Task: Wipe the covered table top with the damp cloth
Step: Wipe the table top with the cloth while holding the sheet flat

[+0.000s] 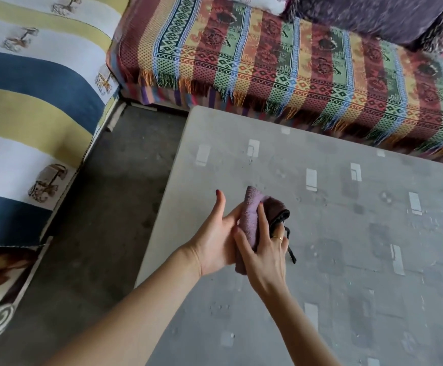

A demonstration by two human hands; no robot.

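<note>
1. A folded lilac terry cloth with a dark brown side and a black trim (pixel 252 220) was held up between both hands, over the near-left part of the grey patterned table cover (pixel 347 247); whether it was touching the cover couldn't be told
2. The left hand (pixel 215 247) was kept flat and open under the cloth, palm turned towards it, thumb sticking up and fingers straight, hidden partly behind the fabric
3. The right hand (pixel 265 249) was wrapped over the cloth from the other side, fingers curled round it in a grip; a thin gold ring (pixel 278 237) was seen on one finger
4. A black strip of the trim was left dangling below the right hand
5. A multicoloured woven throw with a fringe (pixel 281 70) was spread on the seat behind the table, a purple fuzzy cushion (pixel 373 14) on top of it
6. A blue, yellow and white striped seat cover (pixel 30 83) was seen on the left, dark grey floor (pixel 109 207) in between
</note>
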